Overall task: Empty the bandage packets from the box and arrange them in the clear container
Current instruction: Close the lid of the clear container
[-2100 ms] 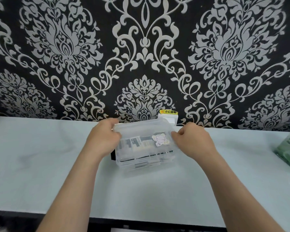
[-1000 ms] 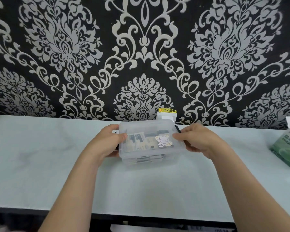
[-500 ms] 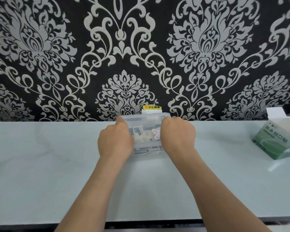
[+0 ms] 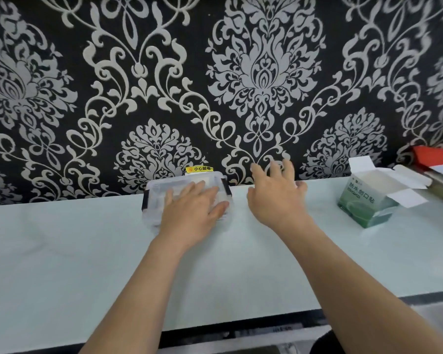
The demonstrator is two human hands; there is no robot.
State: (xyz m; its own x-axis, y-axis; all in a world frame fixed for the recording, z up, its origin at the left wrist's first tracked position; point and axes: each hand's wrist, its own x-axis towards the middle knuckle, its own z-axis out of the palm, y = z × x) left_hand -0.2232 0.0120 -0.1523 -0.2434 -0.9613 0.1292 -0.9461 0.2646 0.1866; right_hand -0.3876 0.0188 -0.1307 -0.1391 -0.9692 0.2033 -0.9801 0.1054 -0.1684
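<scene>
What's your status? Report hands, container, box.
Left hand flat on clear container, lid on. Right hand open, beside it. Box open, far right, nothing between.

Damask wallpaper [image 4: 264, 72] backs a pale tabletop [image 4: 62, 264].
The wallpaper carries a black ground with silver-grey floral medallions and scrolling vines. The glossy, pale green-white tabletop meets it along 1 straight line and ends in a dark strip at the front. A small yellow label [image 4: 199, 169] with dark characters sits low on the wallpaper. Soft, even light falls across the surface.
</scene>
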